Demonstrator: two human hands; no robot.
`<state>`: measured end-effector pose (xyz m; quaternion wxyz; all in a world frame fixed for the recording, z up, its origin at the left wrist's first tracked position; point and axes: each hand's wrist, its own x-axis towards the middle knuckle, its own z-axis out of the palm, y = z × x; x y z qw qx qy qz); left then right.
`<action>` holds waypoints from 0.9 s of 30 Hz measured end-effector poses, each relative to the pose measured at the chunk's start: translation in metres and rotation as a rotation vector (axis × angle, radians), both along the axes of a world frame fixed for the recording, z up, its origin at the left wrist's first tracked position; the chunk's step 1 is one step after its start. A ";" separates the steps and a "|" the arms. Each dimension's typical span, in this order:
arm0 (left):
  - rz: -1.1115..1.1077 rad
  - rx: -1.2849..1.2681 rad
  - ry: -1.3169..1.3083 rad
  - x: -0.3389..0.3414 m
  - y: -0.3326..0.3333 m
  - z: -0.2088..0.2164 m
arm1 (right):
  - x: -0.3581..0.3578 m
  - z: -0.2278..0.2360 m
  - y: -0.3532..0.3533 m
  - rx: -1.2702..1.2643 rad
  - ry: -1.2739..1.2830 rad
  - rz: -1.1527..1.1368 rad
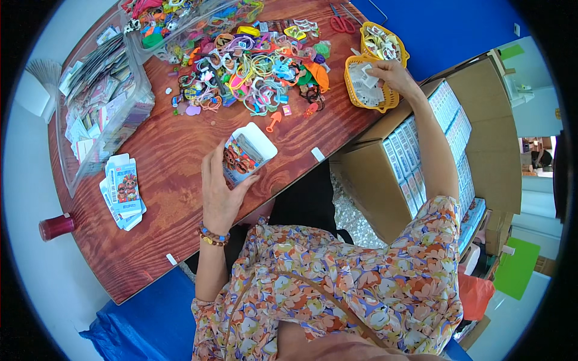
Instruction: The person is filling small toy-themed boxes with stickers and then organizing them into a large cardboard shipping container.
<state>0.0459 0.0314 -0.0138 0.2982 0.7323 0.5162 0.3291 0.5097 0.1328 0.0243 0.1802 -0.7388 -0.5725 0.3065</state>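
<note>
I had the left hand's grip [220,183] wrapped around an open printed box [241,159], near the close edge of the surface [168,162], its opening facing up and right. My right hand's grip [374,71] touched whitish packets [367,92] in a yellow basket [391,99]; whether it had pinched one, I couldn't tell. Colourful trinkets [253,78] lay heaped beyond the box, blue-and-white cartons [124,195] to its left.
</note>
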 end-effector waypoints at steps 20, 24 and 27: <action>0.043 0.104 -0.055 0.022 0.006 -0.001 | -0.224 0.073 -0.054 0.194 0.453 0.268; 0.065 0.136 -0.086 0.023 0.004 -0.001 | -0.249 0.059 -0.056 0.368 0.134 0.402; 0.080 0.142 -0.102 0.021 0.004 -0.006 | -0.258 0.063 -0.059 0.404 -0.020 0.495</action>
